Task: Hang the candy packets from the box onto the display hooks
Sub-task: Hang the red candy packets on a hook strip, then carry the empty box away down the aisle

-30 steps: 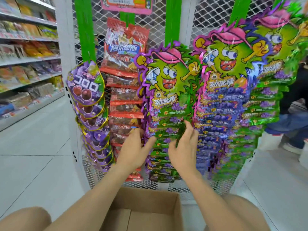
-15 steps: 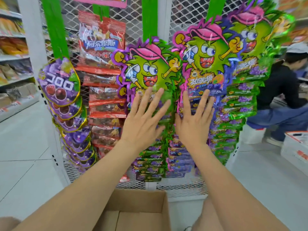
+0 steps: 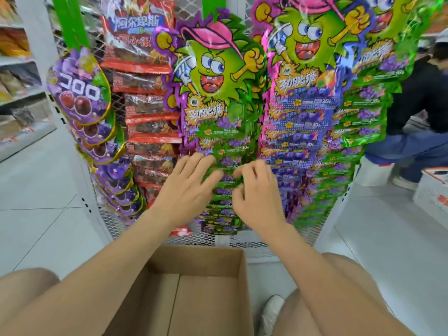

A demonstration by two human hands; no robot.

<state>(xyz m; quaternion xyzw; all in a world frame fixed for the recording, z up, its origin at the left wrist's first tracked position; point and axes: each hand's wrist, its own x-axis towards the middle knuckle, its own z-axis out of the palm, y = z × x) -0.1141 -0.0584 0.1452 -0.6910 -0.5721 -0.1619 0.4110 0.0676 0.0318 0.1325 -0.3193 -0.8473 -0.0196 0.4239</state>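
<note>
Likely light, slippery candy packets (image 3: 225,151), best pinched at the header. Left hand (image 3: 186,187) flat on them; right hand (image 3: 258,198) curled, grip unclear.

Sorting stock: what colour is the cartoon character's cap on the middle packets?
The cap is pink; the head view shows it best.

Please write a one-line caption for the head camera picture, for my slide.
Left hand and right hand touch the hanging green packets, with an open box below.
</note>
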